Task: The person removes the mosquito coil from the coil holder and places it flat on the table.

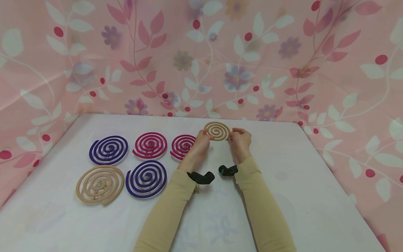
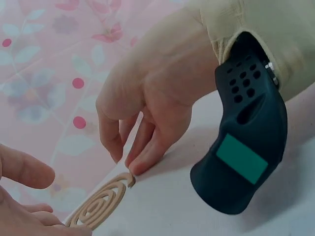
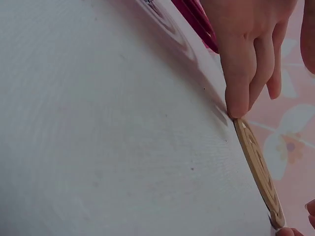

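A beige mosquito coil (image 1: 216,131) lies at or just above the white tabletop near its far edge, between both hands. My left hand (image 1: 201,141) grips its left rim with the fingertips. At the opposite rim, the fingertips of my right hand (image 1: 241,143) pinch the coil. In the left wrist view the right hand (image 2: 152,93) touches the coil's outer end (image 2: 130,180), and the left thumb (image 2: 29,169) stands off the coil. From the right wrist the beige coil (image 3: 258,169) appears nearly edge-on, with a left fingertip (image 3: 238,105) at its upper end.
Left of the hands are a pink coil (image 1: 150,144), another pink coil (image 1: 182,146) partly behind the left arm, two purple coils (image 1: 110,148) and a larger beige coil (image 1: 100,185). Small metal pieces show through some. A gold-coloured piece (image 1: 196,189) lies below the left wrist.
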Available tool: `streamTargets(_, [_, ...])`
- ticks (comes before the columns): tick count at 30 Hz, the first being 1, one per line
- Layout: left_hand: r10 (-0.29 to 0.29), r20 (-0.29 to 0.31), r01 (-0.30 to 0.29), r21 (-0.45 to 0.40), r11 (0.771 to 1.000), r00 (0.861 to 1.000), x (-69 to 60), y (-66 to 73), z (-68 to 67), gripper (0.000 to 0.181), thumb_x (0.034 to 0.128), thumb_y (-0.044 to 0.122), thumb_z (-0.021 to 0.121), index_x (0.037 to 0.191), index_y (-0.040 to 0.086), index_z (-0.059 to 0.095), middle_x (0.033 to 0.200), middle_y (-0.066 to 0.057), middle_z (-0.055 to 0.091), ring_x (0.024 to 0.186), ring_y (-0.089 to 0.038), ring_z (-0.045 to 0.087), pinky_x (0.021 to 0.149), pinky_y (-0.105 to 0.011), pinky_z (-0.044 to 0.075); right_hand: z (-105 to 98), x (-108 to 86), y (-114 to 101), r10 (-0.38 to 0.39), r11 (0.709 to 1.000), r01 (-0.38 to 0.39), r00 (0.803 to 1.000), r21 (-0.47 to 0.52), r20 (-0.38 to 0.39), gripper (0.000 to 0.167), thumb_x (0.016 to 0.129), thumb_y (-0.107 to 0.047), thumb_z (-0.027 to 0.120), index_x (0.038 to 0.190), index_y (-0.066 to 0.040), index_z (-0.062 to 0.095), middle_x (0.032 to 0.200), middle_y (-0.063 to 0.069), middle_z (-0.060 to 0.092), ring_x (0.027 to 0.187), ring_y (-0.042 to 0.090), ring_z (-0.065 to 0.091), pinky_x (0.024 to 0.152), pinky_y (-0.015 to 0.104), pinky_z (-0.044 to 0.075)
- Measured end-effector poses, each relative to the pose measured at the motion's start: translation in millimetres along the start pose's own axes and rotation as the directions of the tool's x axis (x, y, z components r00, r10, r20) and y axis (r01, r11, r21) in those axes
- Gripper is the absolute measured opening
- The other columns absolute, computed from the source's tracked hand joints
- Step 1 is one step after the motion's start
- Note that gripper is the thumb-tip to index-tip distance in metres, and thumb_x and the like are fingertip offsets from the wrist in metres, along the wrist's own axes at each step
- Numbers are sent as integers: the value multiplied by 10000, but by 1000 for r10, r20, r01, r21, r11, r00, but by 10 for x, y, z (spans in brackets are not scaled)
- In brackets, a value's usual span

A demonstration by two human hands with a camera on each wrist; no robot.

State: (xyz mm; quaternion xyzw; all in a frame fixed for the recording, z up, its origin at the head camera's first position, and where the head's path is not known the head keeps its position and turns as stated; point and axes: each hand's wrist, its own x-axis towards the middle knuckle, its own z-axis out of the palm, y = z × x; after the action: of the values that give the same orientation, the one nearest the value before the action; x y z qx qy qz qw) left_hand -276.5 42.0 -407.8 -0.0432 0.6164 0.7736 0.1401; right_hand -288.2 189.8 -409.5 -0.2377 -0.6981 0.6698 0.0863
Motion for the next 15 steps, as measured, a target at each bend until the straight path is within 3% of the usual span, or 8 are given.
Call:
streamTargets(6, [-7, 8, 7, -20, 1000, 1000, -14, 27, 11, 665, 912, -24, 489, 1527, -39, 236, 1642, -214, 141, 1528, -291, 131, 1245, -452, 196, 6, -13, -13, -4, 999, 3, 1000, 52, 12, 431, 814, 66, 602, 1241, 43, 655, 1047, 88, 599, 814, 127, 595, 818, 277, 567])
streamTargets(15, [14, 2, -14, -21, 1000, 1000, -6, 0, -8, 619, 934, -33, 459, 1518, -54, 256, 1645, -201, 167, 1532, -296, 144, 1244, -458, 195, 32, -21, -3, -13, 995, 12, 1000, 95, 20, 431, 802, 92, 605, 1228, 59, 660, 1075, 100, 615, 828, 137, 610, 791, 273, 559])
